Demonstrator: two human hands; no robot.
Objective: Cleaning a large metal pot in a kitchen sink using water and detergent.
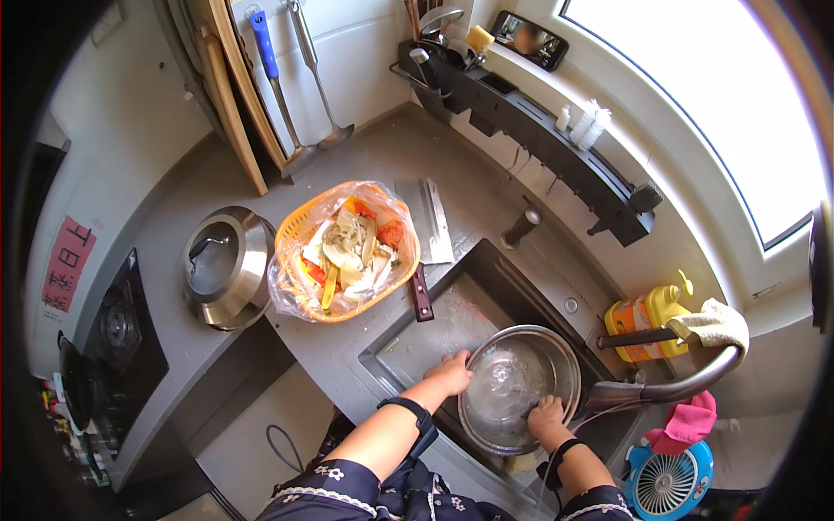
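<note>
A round stainless-steel pot (505, 433) sits in the sink (420, 332), with churned, bubbly water in it. My left hand (451, 374) grips the pot's left rim. Over the pot's right inner side is my right hand (547, 418), its fingers curled downward. Whether something is under those fingers is hidden. The metal faucet (684, 384) arches in from the right, its spout end beside the pot's right rim. A yellowish sponge (520, 464) lies just below the pot, near the sink's front edge.
An orange basket (296, 225) lined with plastic holds food scraps. Beside it lies a cleaver (433, 228), its handle reaching toward the sink. Left stands a lidded steel pot (244, 280). A yellow pump bottle (642, 325), cloth-draped faucet and blue fan (668, 482) crowd the right.
</note>
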